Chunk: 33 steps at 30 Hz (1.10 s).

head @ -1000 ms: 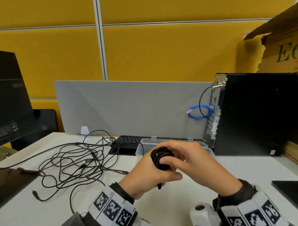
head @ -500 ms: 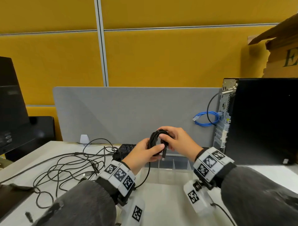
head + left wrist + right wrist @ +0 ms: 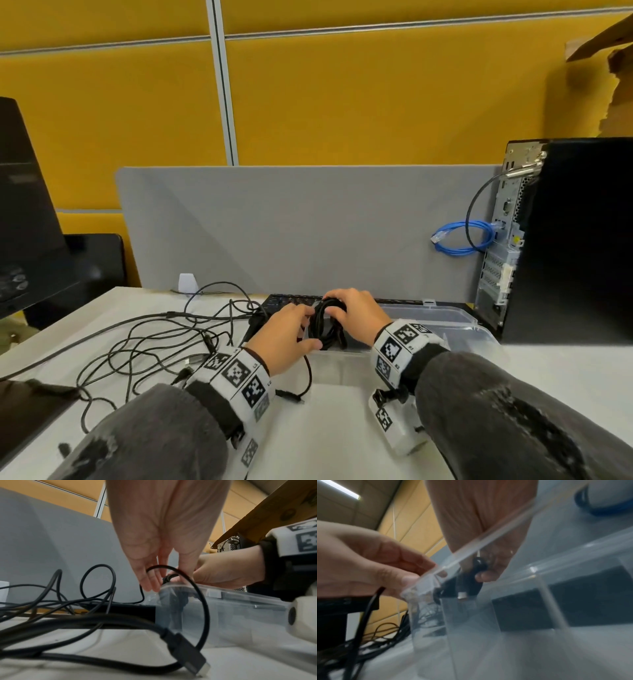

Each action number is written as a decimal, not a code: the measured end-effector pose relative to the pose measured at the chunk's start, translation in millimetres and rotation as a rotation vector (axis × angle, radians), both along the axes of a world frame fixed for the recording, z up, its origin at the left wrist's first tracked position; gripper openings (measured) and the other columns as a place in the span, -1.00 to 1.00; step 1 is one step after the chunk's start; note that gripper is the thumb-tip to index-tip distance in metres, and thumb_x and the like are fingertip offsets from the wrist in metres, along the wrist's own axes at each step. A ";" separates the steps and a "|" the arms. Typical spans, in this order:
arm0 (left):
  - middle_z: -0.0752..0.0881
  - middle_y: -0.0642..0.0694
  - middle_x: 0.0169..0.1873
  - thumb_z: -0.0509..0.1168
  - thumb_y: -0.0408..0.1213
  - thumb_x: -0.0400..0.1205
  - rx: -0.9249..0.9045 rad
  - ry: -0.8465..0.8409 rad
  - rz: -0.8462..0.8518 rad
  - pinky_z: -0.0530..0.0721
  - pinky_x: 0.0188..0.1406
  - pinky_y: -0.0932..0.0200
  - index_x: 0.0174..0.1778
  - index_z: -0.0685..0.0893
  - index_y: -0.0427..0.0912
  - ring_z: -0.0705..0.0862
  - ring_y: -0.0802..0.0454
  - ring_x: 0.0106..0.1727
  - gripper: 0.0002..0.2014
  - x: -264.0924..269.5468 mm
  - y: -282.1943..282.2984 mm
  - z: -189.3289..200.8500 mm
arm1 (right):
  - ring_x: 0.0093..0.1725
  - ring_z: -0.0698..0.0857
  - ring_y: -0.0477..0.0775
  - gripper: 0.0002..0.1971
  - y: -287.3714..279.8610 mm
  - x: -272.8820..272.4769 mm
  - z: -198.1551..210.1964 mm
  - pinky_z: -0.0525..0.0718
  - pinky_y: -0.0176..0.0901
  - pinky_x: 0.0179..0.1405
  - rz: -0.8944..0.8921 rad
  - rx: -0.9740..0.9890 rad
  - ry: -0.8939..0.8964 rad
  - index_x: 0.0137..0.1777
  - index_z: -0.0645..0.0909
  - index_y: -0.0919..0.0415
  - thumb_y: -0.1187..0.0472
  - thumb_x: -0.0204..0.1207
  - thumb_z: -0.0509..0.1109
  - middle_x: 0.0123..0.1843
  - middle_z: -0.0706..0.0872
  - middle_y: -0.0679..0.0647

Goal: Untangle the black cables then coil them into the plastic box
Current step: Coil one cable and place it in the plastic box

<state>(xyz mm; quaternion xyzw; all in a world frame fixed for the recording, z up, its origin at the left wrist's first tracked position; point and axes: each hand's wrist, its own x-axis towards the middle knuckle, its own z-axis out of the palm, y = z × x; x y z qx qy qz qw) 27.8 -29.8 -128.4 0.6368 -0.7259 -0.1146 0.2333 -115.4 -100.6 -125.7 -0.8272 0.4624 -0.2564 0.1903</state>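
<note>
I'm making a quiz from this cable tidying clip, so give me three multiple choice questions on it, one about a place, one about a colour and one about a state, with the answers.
1. Where is the coil?
A. at the left end of the box
B. on the keyboard
C. on the computer tower

2. What colour is the cable looped at the back of the computer tower?
A. red
B. blue
C. white

3. What is the right hand doing?
A. lying flat on the desk
B. gripping the coil
C. typing

Answers:
1 A, the head view shows the coil going down into the clear box at its left end.
2 B, a blue loop hangs by the tower's rear panel.
3 B, its fingers curl over the coil, while the left hand steadies the other side.
</note>
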 end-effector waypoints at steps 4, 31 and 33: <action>0.54 0.03 -0.02 0.44 -0.14 0.50 0.002 0.134 0.013 0.49 -0.06 0.43 0.42 0.39 -0.13 0.58 0.16 -0.05 -0.41 4.4 1.4 -4.0 | 0.07 0.69 0.15 -0.74 -4.6 3.6 10.4 0.59 -0.14 0.06 -0.058 0.027 -0.075 0.25 0.64 0.21 0.21 0.63 0.26 0.11 0.74 0.21; 0.38 0.10 0.48 -0.12 -0.05 0.76 0.149 -0.485 -0.095 0.46 0.32 0.04 0.39 0.55 -0.05 0.38 -0.01 0.34 -0.56 -1.0 10.2 -3.8 | 0.31 0.36 0.25 -0.65 14.0 2.4 5.7 0.41 -0.01 0.26 0.111 -0.027 0.586 0.45 0.46 0.14 0.25 0.71 0.07 0.08 0.26 0.11; 0.38 0.09 0.48 -0.14 -0.07 0.76 0.158 -0.491 -0.097 0.47 0.32 0.03 0.39 0.55 -0.06 0.38 -0.01 0.34 -0.56 -2.3 11.5 -2.8 | 0.31 0.48 0.24 -0.65 14.7 4.0 2.0 0.47 -0.02 0.25 0.087 -0.011 0.496 0.41 0.52 0.17 0.33 0.66 0.17 0.18 0.49 0.19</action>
